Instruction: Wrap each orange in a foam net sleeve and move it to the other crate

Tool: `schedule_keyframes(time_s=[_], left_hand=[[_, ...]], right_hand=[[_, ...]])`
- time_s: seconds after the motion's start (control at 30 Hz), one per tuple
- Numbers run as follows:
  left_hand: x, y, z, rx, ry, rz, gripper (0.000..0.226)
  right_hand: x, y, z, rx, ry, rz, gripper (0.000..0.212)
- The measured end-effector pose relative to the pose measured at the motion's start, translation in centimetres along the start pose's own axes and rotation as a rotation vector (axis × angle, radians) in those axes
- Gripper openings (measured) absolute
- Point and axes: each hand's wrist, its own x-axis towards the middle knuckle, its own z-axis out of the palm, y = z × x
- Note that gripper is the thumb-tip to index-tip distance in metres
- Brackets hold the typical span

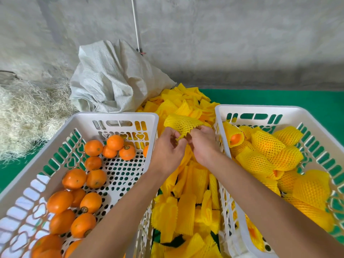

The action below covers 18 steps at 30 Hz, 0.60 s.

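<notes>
One yellow foam net sleeve [181, 124] was held up between the two crates, above the loose sleeve pile [188, 207]. Left hand [167, 146] and right hand [203, 144] both pinched its near edge, fingers curled. Left crate [119, 116] held bare oranges [74, 178]. Right crate [255, 109] held wrapped oranges [268, 146]. A grey sack [113, 77] sat far left, straw [28, 112] beside it.

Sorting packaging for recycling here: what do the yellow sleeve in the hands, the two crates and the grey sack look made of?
The sleeve looks like soft foam mesh: matte, open diamond lattice, wavy cut edge.

The left crate and right crate look like moulded white plastic: smooth, slightly glossy, with punched slots and holes.

The sack seems woven plastic fabric, judging by its fine weave and stiff creases.
</notes>
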Motion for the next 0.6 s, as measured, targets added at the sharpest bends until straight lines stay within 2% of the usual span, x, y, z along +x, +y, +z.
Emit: schedule_keyframes(time_s=[0.07,0.1,0.23,0.3,0.37,0.47,0.6], left_hand=[[0.0,-0.2,0.1,0.019,-0.026,0.000,0.008],[0.0,-0.2,0.1,0.026,-0.035,0.005,0.008],[-0.1,-0.2,0.0,0.030,0.002,0.073,0.010],[0.0,-0.2,-0.2,0.043,0.018,0.105,0.012],[0.1,-0.2,-0.5,0.057,0.027,0.118,0.013],[0.4,0.2,-1.1,0.009,0.057,0.067,0.014],[0.5,0.4,-4.3,-0.150,0.245,-0.033,0.008]], right_hand=[[0.1,0.1,-0.1,0.122,-0.038,0.116,0.029],[0.3,0.2,-0.1,0.093,-0.048,0.143,0.028],[1.0,1.2,0.4,-0.250,-0.063,0.134,0.025],[1.1,1.5,0.6,-0.336,-0.115,0.168,0.033],[1.2,1.4,0.4,-0.451,-0.153,0.131,0.032],[1.1,1.1,-0.1,-0.517,-0.177,0.006,0.018],[0.2,1.0,-0.6,-0.652,-0.285,-0.072,0.032]])
